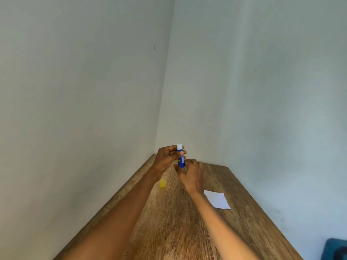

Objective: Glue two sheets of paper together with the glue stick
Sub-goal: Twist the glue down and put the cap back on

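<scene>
Uncapped glue stick [181,158] in both hands

Arms: two, both bare from the lower edge of the view to the wrists, no sleeves in sight.
Left hand [166,158]: bare, no glove, ring or watch visible.
Right hand [191,175]: bare, no glove, ring or band visible.
Fingers [183,152]: uncovered; the picture is too soft for nail detail.
</scene>
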### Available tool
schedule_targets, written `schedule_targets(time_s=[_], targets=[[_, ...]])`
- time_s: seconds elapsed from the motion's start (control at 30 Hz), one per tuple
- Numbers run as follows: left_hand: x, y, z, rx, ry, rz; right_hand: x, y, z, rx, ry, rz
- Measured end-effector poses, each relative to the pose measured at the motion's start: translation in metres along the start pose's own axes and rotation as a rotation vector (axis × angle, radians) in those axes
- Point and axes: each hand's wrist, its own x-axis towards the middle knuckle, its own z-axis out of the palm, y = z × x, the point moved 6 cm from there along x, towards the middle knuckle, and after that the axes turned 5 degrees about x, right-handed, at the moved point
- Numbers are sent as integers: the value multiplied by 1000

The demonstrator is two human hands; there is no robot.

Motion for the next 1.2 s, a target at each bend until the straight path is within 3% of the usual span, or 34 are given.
schedule_targets(time_s=[0.1, 0.17, 0.33, 0.5, 0.57, 0.63, 0.7, 0.8, 0.9, 0.97, 1.03, 1.17, 1.2], targets=[[-2, -5, -12, 9, -15, -27, 3, -1, 18, 390, -394, 10], [-3, -9, -17, 11, -52, -45, 1, -2, 19, 549, -528, -11], [-2, -9, -15, 5, -105, -43, 6, 13, 12, 680, -329, 25], [1, -3, -10, 24, -77, -15, 6, 11, 4, 392, -25, 38], [1, -1, -13, 45, -98, -21, 8, 8, 12, 516, -196, 43], [0, 1, -17, 83, -127, -20, 1, 4, 21, 701, -503, 106], [0, 2, -19, 95, -147, -20, -1, 5, 20, 806, -613, 119], [2, 5, -15, 67, -134, -7, 6, 7, 14, 777, -377, 97], [6, 7, -7, 44, -139, -15, 3, 10, 13, 505, -63, 95], [8, 10, -4, 56, -152, -10, 4, 9, 10, 542, 5, 92], [8, 12, -6, 80, -161, 3, 7, 7, 11, 623, -78, 62], [6, 9, -9, 73, -164, 9, 3, 6, 17, 774, -469, 83], [5, 8, -9, 66, -162, 7, 3, 9, 16, 769, -466, 80]])
